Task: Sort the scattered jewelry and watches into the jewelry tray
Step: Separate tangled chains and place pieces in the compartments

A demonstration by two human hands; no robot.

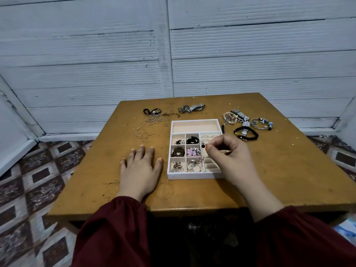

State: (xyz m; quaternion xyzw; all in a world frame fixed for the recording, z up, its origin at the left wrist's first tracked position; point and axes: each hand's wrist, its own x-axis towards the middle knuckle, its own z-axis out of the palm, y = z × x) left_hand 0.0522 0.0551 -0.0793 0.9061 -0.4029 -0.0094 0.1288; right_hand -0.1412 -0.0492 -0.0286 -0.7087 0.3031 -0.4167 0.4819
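1. The fingers (209, 150) of the right hand (234, 158) pinch a small black-beaded piece (202, 145) above the jewelry tray (194, 176), centre frame.
2. We lower it into one compartment before releasing (which one, we cannot tell).
3. The left hand (140, 170) lies flat and empty beside the tray; we could steady the rim with it.

Jewelry tray (194, 176) mid-table (96, 189), watches (240, 120) behind right, chains (152, 120) behind left
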